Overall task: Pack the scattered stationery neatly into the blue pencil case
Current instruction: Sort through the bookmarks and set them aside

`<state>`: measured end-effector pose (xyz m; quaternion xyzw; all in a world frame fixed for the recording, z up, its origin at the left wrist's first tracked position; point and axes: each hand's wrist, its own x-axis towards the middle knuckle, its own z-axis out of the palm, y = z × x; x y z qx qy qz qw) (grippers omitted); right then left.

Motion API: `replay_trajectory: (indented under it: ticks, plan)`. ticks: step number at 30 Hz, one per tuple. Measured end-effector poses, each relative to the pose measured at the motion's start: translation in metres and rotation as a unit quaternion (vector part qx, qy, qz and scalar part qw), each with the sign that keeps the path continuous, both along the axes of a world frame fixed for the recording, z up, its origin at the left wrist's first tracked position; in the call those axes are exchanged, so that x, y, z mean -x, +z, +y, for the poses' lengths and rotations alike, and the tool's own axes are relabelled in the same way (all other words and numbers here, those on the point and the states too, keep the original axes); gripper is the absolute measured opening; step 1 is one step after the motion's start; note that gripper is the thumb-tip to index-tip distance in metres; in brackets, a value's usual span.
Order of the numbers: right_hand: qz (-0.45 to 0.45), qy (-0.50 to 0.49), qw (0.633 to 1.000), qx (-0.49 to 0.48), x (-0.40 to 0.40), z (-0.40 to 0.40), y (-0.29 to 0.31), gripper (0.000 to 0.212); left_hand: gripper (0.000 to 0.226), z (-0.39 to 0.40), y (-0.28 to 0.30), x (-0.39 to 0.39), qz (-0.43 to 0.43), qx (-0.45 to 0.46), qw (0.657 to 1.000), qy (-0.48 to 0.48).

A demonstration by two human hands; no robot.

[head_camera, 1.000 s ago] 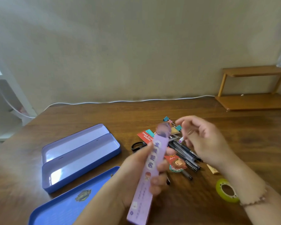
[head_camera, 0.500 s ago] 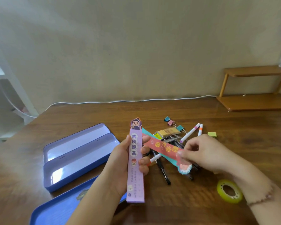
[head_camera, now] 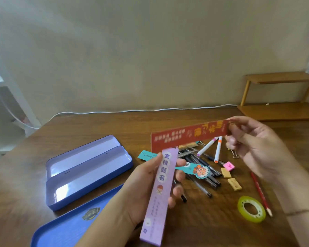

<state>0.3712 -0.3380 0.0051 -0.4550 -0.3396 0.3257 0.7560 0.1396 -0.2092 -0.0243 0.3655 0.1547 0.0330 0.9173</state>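
Head view: the left hand (head_camera: 146,186) is closed around a purple bookmark (head_camera: 159,196), held upright over the table (head_camera: 114,125). The right hand (head_camera: 253,145) pinches one end of a red bookmark (head_camera: 189,138), lifted clear of the pile. The step looks like gathering the flat bookmarks before packing. A teal bookmark (head_camera: 194,169) lies across the pens (head_camera: 203,175), with two markers (head_camera: 212,148), erasers (head_camera: 230,177), a pencil (head_camera: 260,191) and a tape roll (head_camera: 251,208) nearby. The case (head_camera: 89,172) sits open at the left, well apart from both hands, its tray bare, lid (head_camera: 64,227) beside it. Next, I'd judge, the red strip wants laying against the purple one, edges matched, then both carried left and set flat in the tray.
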Motion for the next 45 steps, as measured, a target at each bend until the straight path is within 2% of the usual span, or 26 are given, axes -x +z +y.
replay_trajectory:
  ticks: [2, 4, 6, 7, 9, 11, 13, 15, 23, 26, 27, 29, 30, 32, 34, 35, 38, 41, 43, 45]
  plan:
    - [-0.064, 0.034, 0.997, 0.023, 0.013, 0.006, -0.003, 0.026, 0.048, -0.006, 0.001, -0.003, -0.021, -0.040, 0.997, -0.056]
    - [-0.139, 0.064, 0.987, 0.047, 0.024, 0.009, -0.003, 0.037, 0.042, -0.008, 0.007, -0.005, -0.026, -0.036, 0.993, -0.108]
    - [-0.193, 0.069, 0.976, 0.080, 0.028, 0.007, 0.002, 0.040, 0.052, -0.007, 0.009, -0.003, -0.011, -0.042, 0.992, -0.118]
    - [-0.236, 0.044, 0.965, 0.101, 0.028, 0.005, 0.003, 0.036, 0.059, -0.008, 0.008, -0.003, 0.003, -0.054, 0.992, -0.117]
    - [-0.331, -0.017, 0.934, 0.134, 0.028, 0.002, 0.004, 0.029, 0.056, -0.010, 0.002, -0.003, 0.009, -0.044, 0.992, -0.120]
    - [-0.389, -0.053, 0.911, 0.128, 0.034, 0.003, 0.002, 0.024, 0.053, -0.013, -0.002, -0.003, -0.001, -0.032, 0.991, -0.128]
    - [-0.475, -0.089, 0.868, 0.112, 0.042, 0.007, 0.000, 0.027, 0.054, -0.013, -0.006, -0.003, 0.006, -0.034, 0.991, -0.127]
    - [-0.522, -0.109, 0.839, 0.109, 0.048, 0.011, -0.004, 0.027, 0.056, -0.013, -0.006, -0.003, 0.013, -0.047, 0.991, -0.127]
    - [-0.503, -0.123, 0.850, 0.097, 0.061, 0.018, -0.014, 0.036, 0.057, -0.012, -0.008, -0.005, 0.029, -0.040, 0.996, -0.079]
    - [-0.510, -0.128, 0.844, 0.102, 0.061, 0.019, -0.014, 0.039, 0.054, -0.010, -0.008, -0.005, 0.025, -0.015, 0.998, -0.047]
    - [-0.507, -0.142, 0.845, 0.090, 0.060, 0.017, -0.012, 0.035, 0.053, -0.009, -0.008, -0.006, 0.018, -0.005, 1.000, -0.025]
    - [-0.490, -0.200, 0.843, 0.101, 0.051, 0.013, -0.006, 0.008, 0.052, -0.003, -0.007, -0.006, 0.000, 0.013, 0.999, 0.044]
    - [-0.484, -0.224, 0.833, 0.150, 0.043, 0.011, -0.003, 0.018, 0.051, 0.001, -0.006, -0.005, -0.006, 0.019, 0.996, 0.085]
    - [-0.504, -0.191, 0.772, 0.338, 0.033, 0.008, -0.001, 0.050, 0.051, 0.009, -0.004, -0.004, -0.010, 0.033, 0.987, 0.156]
    - [-0.518, -0.112, 0.704, 0.473, 0.032, 0.009, -0.004, 0.064, 0.051, 0.014, -0.003, -0.002, -0.011, 0.048, 0.980, 0.192]
    - [-0.517, -0.087, 0.691, 0.498, 0.032, 0.011, -0.007, 0.064, 0.051, 0.015, -0.003, -0.001, -0.009, 0.052, 0.979, 0.199]
    - [-0.504, -0.052, 0.692, 0.514, 0.034, 0.014, -0.010, 0.058, 0.053, 0.015, -0.003, -0.001, 0.004, 0.053, 0.979, 0.198]
    - [-0.491, -0.001, 0.712, 0.502, 0.033, 0.013, -0.010, 0.047, 0.055, 0.014, -0.002, -0.001, 0.015, 0.050, 0.980, 0.192]
    - [-0.464, 0.003, 0.751, 0.470, 0.030, 0.010, -0.008, 0.035, 0.054, 0.013, -0.001, 0.000, 0.024, 0.049, 0.981, 0.184]
    - [-0.393, -0.063, 0.823, 0.404, 0.024, 0.008, -0.004, 0.022, 0.052, 0.013, 0.000, 0.001, 0.032, 0.046, 0.984, 0.166]
